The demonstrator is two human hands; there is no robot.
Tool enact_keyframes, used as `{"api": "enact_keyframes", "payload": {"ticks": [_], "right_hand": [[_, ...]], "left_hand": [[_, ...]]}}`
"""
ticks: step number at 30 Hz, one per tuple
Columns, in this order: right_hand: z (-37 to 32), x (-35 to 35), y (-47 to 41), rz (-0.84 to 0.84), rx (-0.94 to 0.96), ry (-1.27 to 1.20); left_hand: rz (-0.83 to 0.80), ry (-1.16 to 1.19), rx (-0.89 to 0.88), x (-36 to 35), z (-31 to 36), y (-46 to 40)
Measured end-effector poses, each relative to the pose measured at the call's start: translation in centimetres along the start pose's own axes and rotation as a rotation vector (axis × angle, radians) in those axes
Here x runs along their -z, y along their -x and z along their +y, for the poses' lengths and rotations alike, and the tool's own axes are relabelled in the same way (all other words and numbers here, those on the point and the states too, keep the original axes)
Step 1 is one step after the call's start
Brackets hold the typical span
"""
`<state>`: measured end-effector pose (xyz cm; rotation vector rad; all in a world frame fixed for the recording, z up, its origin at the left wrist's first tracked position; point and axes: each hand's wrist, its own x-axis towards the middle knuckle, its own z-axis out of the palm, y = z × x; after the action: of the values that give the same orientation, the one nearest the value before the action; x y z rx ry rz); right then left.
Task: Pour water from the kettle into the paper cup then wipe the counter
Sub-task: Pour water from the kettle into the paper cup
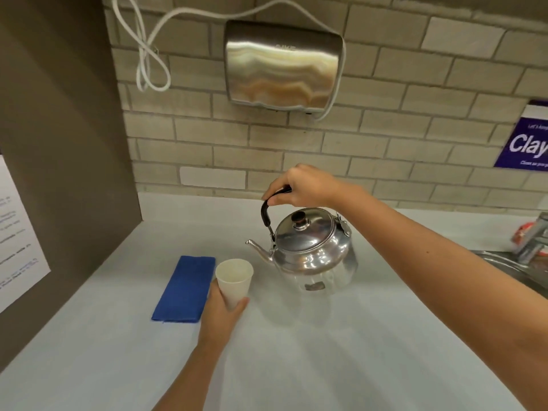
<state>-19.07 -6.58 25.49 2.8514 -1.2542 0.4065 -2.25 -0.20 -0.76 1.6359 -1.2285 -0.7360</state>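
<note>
Kettle point(311, 253) position: I see it on the pale tabletop point(326, 351), upright or nearly so, lid point(302, 229) seated with its dark knob on top. Its spout points left toward the paper cup point(234, 281), and the spout-to-back axis runs roughly left to right across my view. I cannot see the kettle's contents with the lid on.

My right hand point(302, 185) is closed around the black handle point(268, 212), which stands raised over the kettle body. My left hand point(222, 312) is wrapped around the lower part of the cup, thumb on the right side. The cup sits just left of and below the spout tip, mouth up and leaning slightly left. Its interior looks white; I cannot tell whether it holds water.

A folded blue cloth point(185, 289) lies flat on the tabletop just left of the cup, long axis running away from me. A steel hand dryer point(283, 63) hangs on the brick wall above. A sink point(516, 268) edge shows at far right.
</note>
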Motion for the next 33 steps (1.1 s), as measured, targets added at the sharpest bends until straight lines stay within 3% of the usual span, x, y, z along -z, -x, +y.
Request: {"api": "enact_keyframes", "payload": {"ticks": [17, 33], "right_hand": [[-3.6, -0.7, -1.1, -0.225, 0.093, 0.219], [-4.9, -0.1, -1.7, -0.260, 0.168, 0.332]], "left_hand": [[-0.010, -0.001, -0.018, 0.1, 0.0, -0.1], [-0.011, -0.041, -0.014, -0.1, -0.2, -0.4]]}}
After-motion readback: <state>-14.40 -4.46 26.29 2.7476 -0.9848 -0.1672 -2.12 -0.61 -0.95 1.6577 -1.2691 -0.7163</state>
